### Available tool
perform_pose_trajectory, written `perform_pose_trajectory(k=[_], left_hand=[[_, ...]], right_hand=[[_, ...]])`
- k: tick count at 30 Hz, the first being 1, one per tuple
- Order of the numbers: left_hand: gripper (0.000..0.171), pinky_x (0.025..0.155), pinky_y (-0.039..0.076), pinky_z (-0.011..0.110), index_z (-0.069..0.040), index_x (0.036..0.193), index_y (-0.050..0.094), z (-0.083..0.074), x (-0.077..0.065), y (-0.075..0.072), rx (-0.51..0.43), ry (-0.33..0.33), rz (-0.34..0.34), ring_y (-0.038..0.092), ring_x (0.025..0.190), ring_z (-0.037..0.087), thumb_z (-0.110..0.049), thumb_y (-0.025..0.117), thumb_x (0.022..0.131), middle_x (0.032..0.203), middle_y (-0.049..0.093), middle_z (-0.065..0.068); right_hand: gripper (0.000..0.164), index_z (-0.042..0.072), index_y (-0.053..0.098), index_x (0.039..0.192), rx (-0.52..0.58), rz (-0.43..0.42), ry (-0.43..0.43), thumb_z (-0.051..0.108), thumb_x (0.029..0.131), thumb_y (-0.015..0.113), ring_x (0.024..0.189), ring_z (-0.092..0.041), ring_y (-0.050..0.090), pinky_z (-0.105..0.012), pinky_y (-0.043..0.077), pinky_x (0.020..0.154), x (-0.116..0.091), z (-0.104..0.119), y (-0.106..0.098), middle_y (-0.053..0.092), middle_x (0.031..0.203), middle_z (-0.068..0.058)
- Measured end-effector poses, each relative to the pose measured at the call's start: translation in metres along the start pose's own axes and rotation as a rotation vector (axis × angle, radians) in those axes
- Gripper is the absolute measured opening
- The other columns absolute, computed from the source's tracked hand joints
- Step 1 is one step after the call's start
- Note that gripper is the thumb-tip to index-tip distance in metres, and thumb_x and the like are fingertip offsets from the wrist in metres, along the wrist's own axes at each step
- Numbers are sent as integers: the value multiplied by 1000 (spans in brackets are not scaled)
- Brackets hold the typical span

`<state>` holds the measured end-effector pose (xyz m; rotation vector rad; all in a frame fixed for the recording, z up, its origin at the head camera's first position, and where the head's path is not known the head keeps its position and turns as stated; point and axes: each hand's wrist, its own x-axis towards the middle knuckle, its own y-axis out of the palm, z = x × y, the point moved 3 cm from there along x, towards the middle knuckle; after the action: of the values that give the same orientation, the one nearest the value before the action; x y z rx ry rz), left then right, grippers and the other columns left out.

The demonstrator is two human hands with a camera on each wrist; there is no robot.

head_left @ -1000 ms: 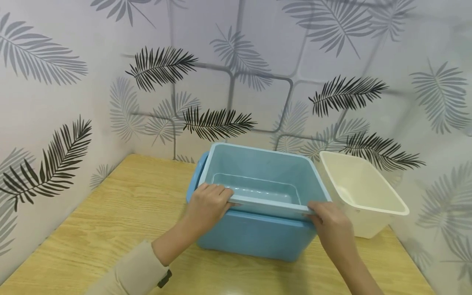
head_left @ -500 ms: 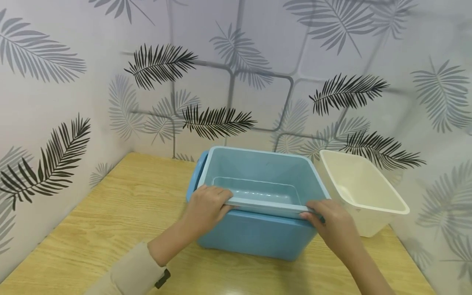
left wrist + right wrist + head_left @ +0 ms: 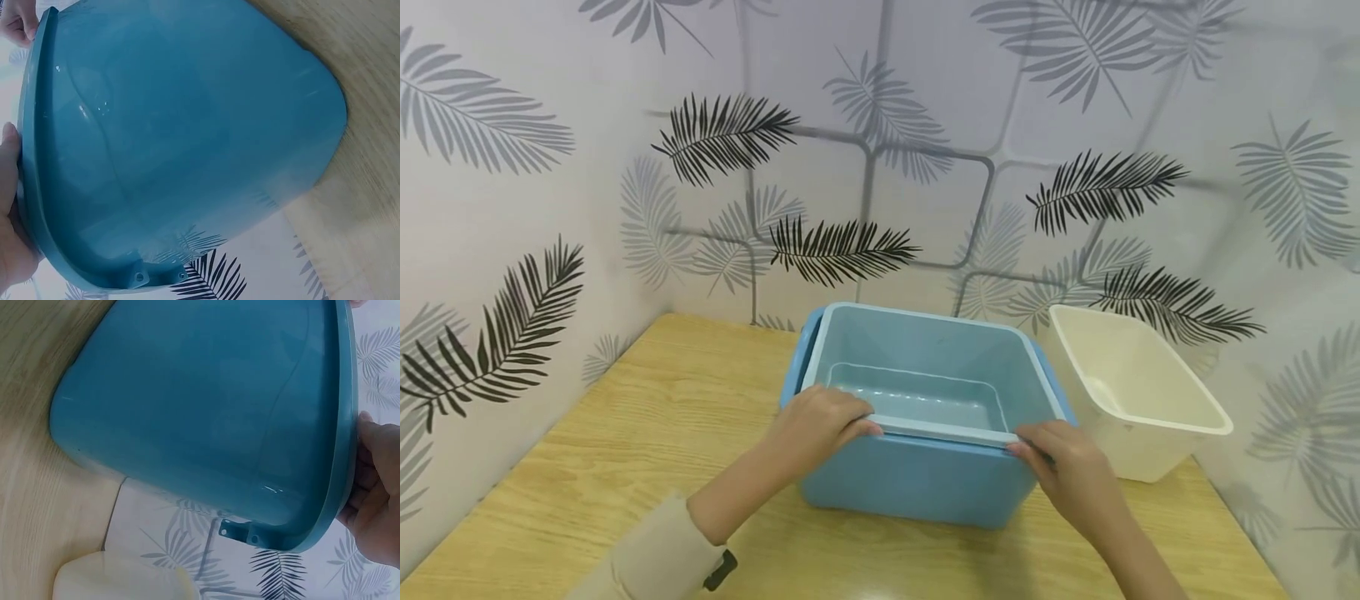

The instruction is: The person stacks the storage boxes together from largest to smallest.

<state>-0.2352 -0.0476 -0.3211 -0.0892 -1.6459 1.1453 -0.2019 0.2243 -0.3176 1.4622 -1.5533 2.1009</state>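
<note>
A light blue plastic bin (image 3: 925, 337) sits nested inside a deeper blue bin (image 3: 917, 482) in the head view, its rim a little above the outer one at the front. My left hand (image 3: 818, 425) holds the inner bin's front rim near its left corner, fingers over the edge and thumb in front. At the right corner my right hand (image 3: 1067, 458) pinches the same rim. Both wrist views are filled by the outer bin's smooth front wall (image 3: 187, 112), with the left hand (image 3: 11, 231) and the right hand (image 3: 378, 494) up at the rim.
An open cream bin (image 3: 1138, 371) stands right beside the blue ones, on their right. Everything rests on a wooden table (image 3: 700, 375). Walls with leaf-patterned covering (image 3: 917, 108) enclose the back and both sides.
The light blue bin has sunk deeper into the outer bin, its front rim coming down close to the outer rim. Both hands have moved down with it.
</note>
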Motion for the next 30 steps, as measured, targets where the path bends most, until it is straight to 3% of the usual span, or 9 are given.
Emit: perform_pose_trajectory(k=[4,20,26,30], left_hand=[[23,56,43,19,-12,74,67,-2,-1,0,2,-9,-2,58,57,7,-33,60,81,65,65,-6],[21,58,46,23,-11,74,68,1,1,3,-5,2,-50,59,56,8,-31,63,79,63,65,-4],[20,62,49,25,-11,78,68,1,3,1,-64,-31,-2,61,63,9,-30,63,81,70,67,-3],[26,70,52,28,-11,88,68,-2,6,0,-69,-76,41,65,75,12,-35,61,83,83,69,-1]], right_hand=[[15,6,69,80,21,3,-7,1,66,73,65,-11,59,-17,45,62,-2,-1,0,64,70,1],[12,6,68,78,23,-45,-20,3,68,72,63,-11,57,-19,45,61,-2,-3,2,63,68,0],[12,5,69,80,55,-60,-35,2,69,72,65,-12,57,-17,44,62,-3,-4,2,63,70,0],[8,3,69,83,90,-106,-47,8,77,68,73,-18,58,-19,45,70,-8,-8,1,65,79,-4]])
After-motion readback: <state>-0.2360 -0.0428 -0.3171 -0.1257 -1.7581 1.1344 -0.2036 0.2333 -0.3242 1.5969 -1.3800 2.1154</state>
